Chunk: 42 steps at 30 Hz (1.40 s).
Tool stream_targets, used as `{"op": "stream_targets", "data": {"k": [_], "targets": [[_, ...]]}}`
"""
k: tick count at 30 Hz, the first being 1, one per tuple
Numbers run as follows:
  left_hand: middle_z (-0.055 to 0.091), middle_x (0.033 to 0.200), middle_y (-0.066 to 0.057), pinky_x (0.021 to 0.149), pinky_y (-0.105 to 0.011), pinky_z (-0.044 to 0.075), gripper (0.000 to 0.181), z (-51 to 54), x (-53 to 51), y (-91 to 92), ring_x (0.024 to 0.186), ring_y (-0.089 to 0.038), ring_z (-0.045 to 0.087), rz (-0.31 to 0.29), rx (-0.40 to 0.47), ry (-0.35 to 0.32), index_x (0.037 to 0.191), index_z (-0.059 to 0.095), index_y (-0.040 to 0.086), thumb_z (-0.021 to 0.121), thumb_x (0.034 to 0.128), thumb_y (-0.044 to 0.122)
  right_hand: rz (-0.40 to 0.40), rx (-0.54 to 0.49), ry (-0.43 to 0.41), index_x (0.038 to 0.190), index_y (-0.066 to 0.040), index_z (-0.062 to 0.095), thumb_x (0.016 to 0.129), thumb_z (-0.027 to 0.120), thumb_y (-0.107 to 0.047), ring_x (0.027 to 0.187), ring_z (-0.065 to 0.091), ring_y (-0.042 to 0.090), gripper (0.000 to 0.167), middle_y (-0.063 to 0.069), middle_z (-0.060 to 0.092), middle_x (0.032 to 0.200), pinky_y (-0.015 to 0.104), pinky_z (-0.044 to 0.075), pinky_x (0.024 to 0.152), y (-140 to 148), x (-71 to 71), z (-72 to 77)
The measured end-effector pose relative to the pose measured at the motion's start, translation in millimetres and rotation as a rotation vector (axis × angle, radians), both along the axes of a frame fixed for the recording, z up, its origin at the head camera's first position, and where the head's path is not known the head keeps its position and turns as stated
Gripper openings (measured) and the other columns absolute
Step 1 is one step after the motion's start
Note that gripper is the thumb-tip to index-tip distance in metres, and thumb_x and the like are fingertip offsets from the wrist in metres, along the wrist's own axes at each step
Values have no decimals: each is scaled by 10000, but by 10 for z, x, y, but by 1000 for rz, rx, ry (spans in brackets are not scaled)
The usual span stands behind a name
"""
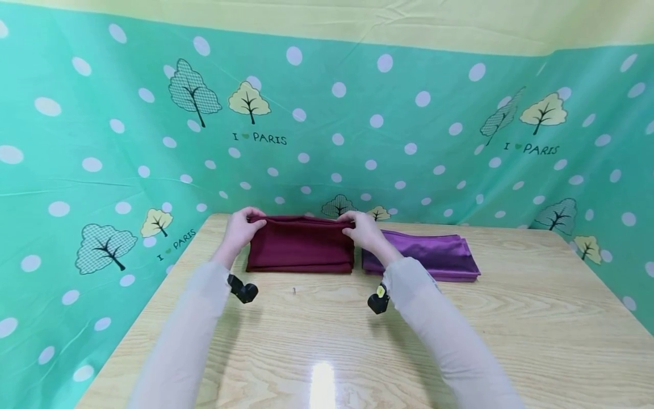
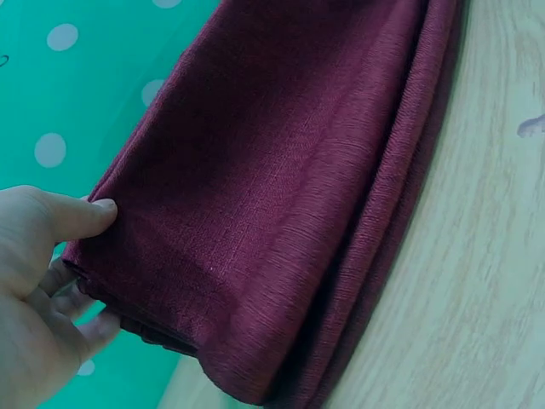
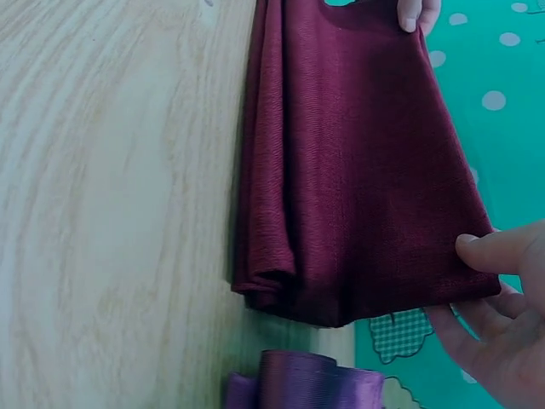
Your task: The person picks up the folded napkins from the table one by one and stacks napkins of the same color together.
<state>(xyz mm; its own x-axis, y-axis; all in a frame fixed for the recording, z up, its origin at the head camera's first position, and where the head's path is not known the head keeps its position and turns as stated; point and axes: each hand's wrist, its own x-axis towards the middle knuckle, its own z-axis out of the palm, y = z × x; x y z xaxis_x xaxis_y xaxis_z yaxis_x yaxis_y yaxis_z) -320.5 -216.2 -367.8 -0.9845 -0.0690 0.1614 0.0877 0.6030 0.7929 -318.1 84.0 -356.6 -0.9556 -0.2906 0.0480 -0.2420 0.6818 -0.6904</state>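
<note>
A folded dark red cloth (image 1: 301, 247) lies near the back of the table, its layers stacked along the front edge. My left hand (image 1: 243, 230) pinches its far left corner, thumb on top and fingers beneath, as the left wrist view shows on the cloth (image 2: 238, 187). At the far right corner my right hand (image 1: 365, 232) pinches it the same way; in the right wrist view the thumb of that hand (image 3: 502, 298) presses on the cloth (image 3: 366, 170). The far edge is raised between both hands. Fingers under the cloth are partly hidden.
Just right of the red cloth lies a folded purple satin cloth (image 1: 424, 253), partly behind the right wrist. A green dotted curtain (image 1: 337, 142) hangs behind the wooden table (image 1: 286, 341). A small dark mark (image 1: 294, 291) shows on the tabletop.
</note>
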Motion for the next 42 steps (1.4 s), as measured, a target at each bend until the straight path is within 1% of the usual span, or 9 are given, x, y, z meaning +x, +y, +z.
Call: {"op": "stream_targets", "data": {"k": [3,8,13,17,23,26,30,35,42], "targets": [[590,1084,-178,839,-369,405,178,-14,3,11,988,-291,509,-5,0,1,1015,614,-3,593,864,89,-14,-8,-6,1186,-146,577,896,559,-110,1080,520,233,293,66,547,1243,373,428,860,8,-6,-36],[549,1192,-193,938,-418,374,204,-53,-3,15,1117,-322,476,-2,-31,10,1037,613,-21,592,864,86,-51,-56,-8,1233,-92,534,912,539,-147,1082,521,255,326,95,548,1229,388,438,870,25,-34,-116],[553,1188,-200,931,-424,376,226,-104,4,33,1116,-328,482,10,-56,8,1061,605,-11,590,866,104,-84,-96,-23,1295,-74,466,912,538,-150,1089,509,273,397,134,531,1205,400,429,897,41,-74,-211],[550,1189,-205,937,-435,377,269,-166,0,52,1119,-336,482,-2,-63,-9,1117,572,0,580,878,123,-96,-127,-41,1353,-71,384,896,555,-118,1100,502,288,490,169,504,1210,409,426,909,46,-95,-273],[515,1238,-207,996,-444,334,350,-214,7,85,1186,-343,437,-32,-68,-37,1196,518,6,582,876,132,-75,-183,-68,1427,-61,210,877,570,-55,1116,507,299,658,183,480,1218,396,454,885,26,-71,-322],[489,1262,-225,1017,-446,311,406,-242,-3,100,1208,-356,414,-55,-91,-43,1236,483,-12,588,869,127,-57,-195,-76,1442,-57,146,873,573,-42,1139,494,308,712,191,452,1253,402,448,898,18,-62,-352],[412,1321,-247,1043,-456,272,502,-283,-30,121,1246,-372,357,-84,-118,-77,1305,406,-22,591,865,134,-39,-222,-88,1450,-50,80,864,574,-14,1173,476,323,767,210,399,1320,411,434,922,11,-57,-388],[275,1385,-285,1068,-474,216,645,-340,-60,135,1294,-398,253,-101,-164,-95,1381,271,-39,601,856,139,-37,-175,-108,1451,-51,50,862,580,-24,1230,425,323,792,208,328,1398,419,395,968,-2,-46,-411],[123,1444,-301,1078,-496,184,827,-383,-48,119,1331,-422,154,-97,-169,-120,1440,74,-20,623,844,147,-44,-106,-146,1436,-41,172,876,571,-54,1231,434,301,688,191,346,1407,396,400,967,-7,7,-395]]}}
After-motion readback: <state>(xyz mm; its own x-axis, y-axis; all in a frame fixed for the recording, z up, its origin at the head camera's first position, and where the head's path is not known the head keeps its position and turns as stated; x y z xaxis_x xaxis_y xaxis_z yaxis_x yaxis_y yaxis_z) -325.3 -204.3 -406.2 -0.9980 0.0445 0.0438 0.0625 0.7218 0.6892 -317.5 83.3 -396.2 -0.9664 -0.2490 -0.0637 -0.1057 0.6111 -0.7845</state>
